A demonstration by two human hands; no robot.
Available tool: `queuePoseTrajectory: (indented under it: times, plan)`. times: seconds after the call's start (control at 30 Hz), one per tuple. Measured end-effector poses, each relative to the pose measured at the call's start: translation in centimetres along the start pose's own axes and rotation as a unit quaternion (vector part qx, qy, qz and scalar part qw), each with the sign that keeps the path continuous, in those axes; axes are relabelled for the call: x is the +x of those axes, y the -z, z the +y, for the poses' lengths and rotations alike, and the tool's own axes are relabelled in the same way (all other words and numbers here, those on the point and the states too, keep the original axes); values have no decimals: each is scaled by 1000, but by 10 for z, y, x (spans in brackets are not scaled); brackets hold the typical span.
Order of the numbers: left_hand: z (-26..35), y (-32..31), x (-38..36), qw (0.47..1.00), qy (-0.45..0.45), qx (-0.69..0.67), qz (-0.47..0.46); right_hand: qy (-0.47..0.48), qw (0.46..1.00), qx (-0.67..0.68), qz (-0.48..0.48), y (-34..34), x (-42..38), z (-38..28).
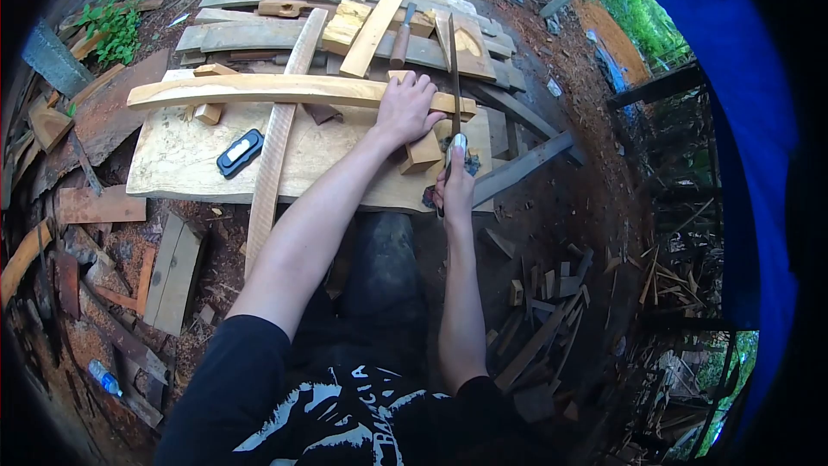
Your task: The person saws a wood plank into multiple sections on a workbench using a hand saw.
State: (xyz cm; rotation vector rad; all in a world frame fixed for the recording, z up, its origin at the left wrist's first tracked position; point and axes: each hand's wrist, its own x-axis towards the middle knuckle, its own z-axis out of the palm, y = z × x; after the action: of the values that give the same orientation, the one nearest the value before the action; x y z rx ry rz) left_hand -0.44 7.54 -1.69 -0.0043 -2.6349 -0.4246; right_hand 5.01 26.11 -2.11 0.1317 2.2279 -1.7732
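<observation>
My right hand [454, 188] is closed around the pale handle of a handsaw [454, 78], whose narrow blade points away from me. The blade crosses the right end of a long squared wooden beam [259, 89]. On that beam, just left of the saw, my left hand [408, 109] holds the wood down with its fingers wrapped over it. Small wood blocks show near both ends of the beam, one of them [422, 155] beside my right hand. A thin rough-sawn strip [280, 138] crosses under the beam.
The plank bench [172, 160] carries a small black case with a white middle [239, 154]. Behind the beam lie a wooden-handled chisel [402, 39], a wooden hand plane [283, 7] and several boards. Offcuts [543, 311] litter the ground, with a plastic bottle [105, 378] at left.
</observation>
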Motion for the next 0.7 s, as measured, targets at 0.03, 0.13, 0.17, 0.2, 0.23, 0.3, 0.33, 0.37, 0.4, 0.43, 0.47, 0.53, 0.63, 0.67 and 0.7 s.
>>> queuePoseTrajectory:
  times: [0.03,0.13,0.17,0.2,0.23,0.3,0.33,0.37,0.4,0.43,0.47,0.53,0.63,0.67,0.7]
  plan:
    - [-1,2,0,1000,-1,0,1,6,1000,2,-11,3,-5,0]
    - [0,-5,1,999,-13,-17,42,16,999,-22,-21,23,-57,21]
    - [0,-3,2,999,-9,-15,33,26,999,-23,-38,33,-80,33]
    - [-1,-3,0,1000,-4,-13,21,27,999,-29,-28,41,-105,46]
    - [-2,-3,-1,1000,-1,-12,20,24,998,-21,-45,55,-131,64]
    - [-1,-3,1,1000,3,-7,8,-2,999,-5,-53,80,-177,87]
    - [-1,-2,1,1000,2,-6,6,-30,999,2,-42,87,-196,85]
    - [-2,-2,0,1000,2,-7,3,-33,999,2,-41,92,-201,80]
    - [-3,-2,1,1000,-6,-6,3,-43,998,-5,-44,98,-205,75]
    - [-3,-1,2,1000,-16,-6,4,-52,998,-12,-46,99,-209,71]
    - [-3,-2,3,1000,-18,-5,6,-65,997,-11,-49,96,-205,63]
    - [-5,-3,3,1000,-20,-16,7,-13,998,-32,-58,85,-176,63]
    - [-7,-2,2,999,-33,-14,24,21,996,-73,-35,48,-96,37]
    - [-7,-2,0,999,-35,-10,24,16,998,-55,-32,35,-65,26]
    - [-7,-2,0,999,-35,-12,23,26,999,-40,-17,19,-33,16]
